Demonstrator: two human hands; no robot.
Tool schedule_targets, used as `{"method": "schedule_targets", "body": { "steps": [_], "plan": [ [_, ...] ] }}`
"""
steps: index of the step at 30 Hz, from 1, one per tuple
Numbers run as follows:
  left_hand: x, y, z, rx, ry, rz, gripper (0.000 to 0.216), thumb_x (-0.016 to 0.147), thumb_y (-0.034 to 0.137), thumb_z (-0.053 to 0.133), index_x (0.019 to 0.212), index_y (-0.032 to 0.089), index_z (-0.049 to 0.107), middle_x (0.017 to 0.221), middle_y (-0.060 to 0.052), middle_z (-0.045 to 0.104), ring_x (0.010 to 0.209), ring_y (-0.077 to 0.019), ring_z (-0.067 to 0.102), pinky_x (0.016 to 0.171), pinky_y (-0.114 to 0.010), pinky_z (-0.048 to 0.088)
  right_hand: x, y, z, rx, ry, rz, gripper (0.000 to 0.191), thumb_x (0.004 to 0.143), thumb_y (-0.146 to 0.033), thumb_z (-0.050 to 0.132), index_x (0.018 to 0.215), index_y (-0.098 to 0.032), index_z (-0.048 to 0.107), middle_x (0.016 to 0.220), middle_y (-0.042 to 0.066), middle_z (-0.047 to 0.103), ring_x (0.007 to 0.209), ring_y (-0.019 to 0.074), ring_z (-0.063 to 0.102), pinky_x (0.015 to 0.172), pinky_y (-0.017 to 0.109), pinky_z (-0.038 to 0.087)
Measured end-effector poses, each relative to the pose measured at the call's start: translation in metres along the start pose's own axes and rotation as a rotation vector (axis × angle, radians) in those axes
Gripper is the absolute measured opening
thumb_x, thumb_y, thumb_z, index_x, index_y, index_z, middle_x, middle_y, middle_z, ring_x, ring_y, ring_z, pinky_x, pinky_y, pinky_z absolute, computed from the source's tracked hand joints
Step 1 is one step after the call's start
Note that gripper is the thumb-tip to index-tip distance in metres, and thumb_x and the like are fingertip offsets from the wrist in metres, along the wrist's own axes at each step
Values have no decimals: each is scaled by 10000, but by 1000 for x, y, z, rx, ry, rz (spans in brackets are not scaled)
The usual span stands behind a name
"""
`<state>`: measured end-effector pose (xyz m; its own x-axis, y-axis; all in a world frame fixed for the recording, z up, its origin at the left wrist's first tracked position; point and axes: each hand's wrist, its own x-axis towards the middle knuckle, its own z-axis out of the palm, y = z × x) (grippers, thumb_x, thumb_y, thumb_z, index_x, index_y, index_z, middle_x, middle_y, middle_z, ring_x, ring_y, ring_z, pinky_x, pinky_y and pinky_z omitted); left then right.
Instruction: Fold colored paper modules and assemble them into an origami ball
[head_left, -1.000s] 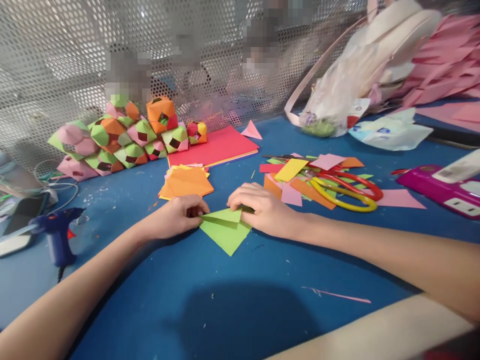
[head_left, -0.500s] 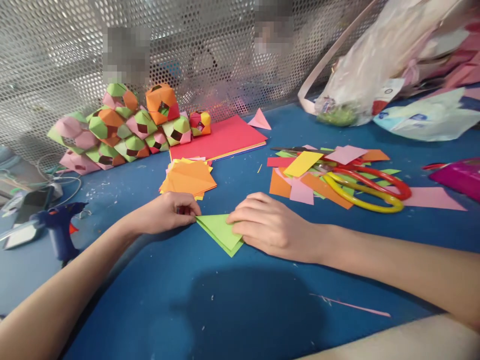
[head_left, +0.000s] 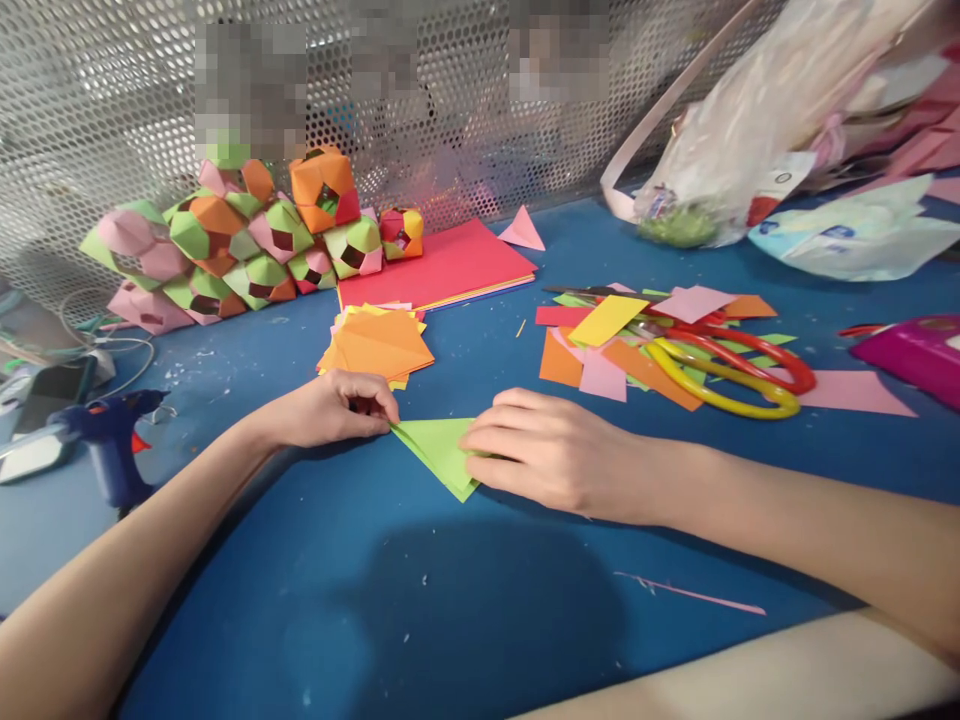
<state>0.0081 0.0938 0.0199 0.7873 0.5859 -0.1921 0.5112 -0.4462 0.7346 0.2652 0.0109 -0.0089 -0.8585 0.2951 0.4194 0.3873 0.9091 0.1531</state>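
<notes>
A light green paper (head_left: 439, 447), folded into a triangle, lies flat on the blue table (head_left: 450, 600). My left hand (head_left: 334, 408) is curled, its fingertips pinching the triangle's left corner. My right hand (head_left: 551, 452) lies over the triangle's right part, fingers together and pressing it down onto the table. Just behind my left hand sits a stack of orange folded paper squares (head_left: 377, 346).
Paper cubes (head_left: 247, 245) are piled at the back left against a perforated metal screen. A red sheet stack (head_left: 439, 265), loose coloured scraps with scissors (head_left: 720, 370), a blue glue gun (head_left: 105, 440), plastic bags (head_left: 750, 120) and a magenta box (head_left: 911, 355) surround the work spot.
The green paper went from a half-open shape with a flap to a flat closed triangle. My right hand slid down over its right part, pressing it; my left hand kept the left corner.
</notes>
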Motion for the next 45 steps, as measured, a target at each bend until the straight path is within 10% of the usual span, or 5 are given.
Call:
{"method": "schedule_targets", "body": {
  "steps": [45],
  "plan": [
    [2, -3, 0, -3, -22, -52, 109, 747, 205, 564, 824, 143, 610, 751, 6, 568, 621, -73, 465, 574, -188, 391, 4, -12, -9, 58, -155, 33, 337, 897, -40, 343, 727, -144, 615, 774, 52, 630, 723, 145, 524, 687, 312, 377]
  ]
}}
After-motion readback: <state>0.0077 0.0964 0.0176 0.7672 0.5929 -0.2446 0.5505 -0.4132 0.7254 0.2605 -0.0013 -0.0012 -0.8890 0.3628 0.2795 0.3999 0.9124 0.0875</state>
